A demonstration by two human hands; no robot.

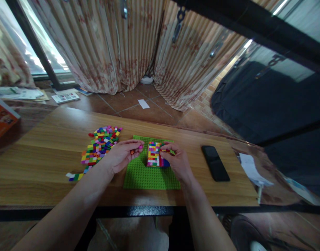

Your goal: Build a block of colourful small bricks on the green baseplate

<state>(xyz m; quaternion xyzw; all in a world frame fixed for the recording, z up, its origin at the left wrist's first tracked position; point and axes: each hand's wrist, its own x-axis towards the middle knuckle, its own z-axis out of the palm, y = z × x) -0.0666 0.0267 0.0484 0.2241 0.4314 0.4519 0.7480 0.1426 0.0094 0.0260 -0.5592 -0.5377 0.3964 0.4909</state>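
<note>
A green studded baseplate (146, 176) lies on the wooden table (45, 167) in front of me. On its far part stands a multicoloured block of small bricks (153, 154). My right hand (175, 160) is closed around the block's right side. My left hand (123, 153) hovers just left of the block, its fingers pinched on a small orange brick (132, 152). A loose pile of coloured bricks (101, 144) lies on the table to the left of the baseplate.
A black phone (215, 162) lies flat on the table to the right. An orange box (1, 118) sits at the far left edge. Papers (66, 97) lie on the tiled floor beyond the table, near patterned curtains (110, 45).
</note>
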